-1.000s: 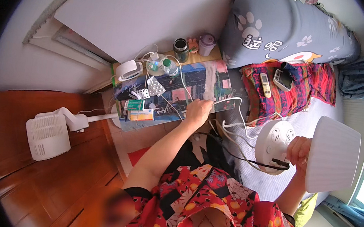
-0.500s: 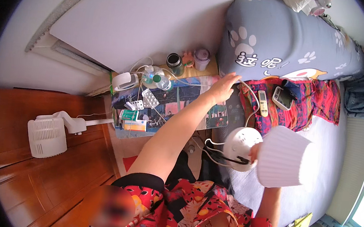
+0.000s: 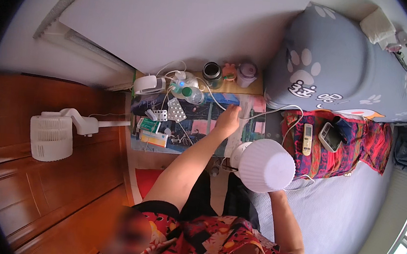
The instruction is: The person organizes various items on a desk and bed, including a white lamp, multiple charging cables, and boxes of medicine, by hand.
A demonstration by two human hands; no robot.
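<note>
My left hand (image 3: 228, 121) is over the bedside table, its fingers closed on a white power cord (image 3: 263, 113). The cord runs from the charger cluster at the back to a loop on the right. In my right hand (image 3: 277, 195) is a white table lamp with a pleated shade (image 3: 266, 166), tilted with its shade toward me. The shade hides my right fingers and the lamp's stem. Part of its round white base (image 3: 236, 154) shows to the left of the shade, over the table's right edge.
On the table (image 3: 203, 124) are a plastic bottle (image 3: 194, 96), pill blister packs (image 3: 176, 110), small boxes (image 3: 154, 138), an open thermos (image 3: 212, 74) and a lidded cup (image 3: 247, 74). A remote (image 3: 307, 139) and blood pressure monitor (image 3: 330, 138) lie on red patterned cloth. A white fan (image 3: 51, 137) stands left.
The lamp has moved left toward the table and turned so its shade faces me more. My left hand has come down and left, with the cord still in its fingers.
</note>
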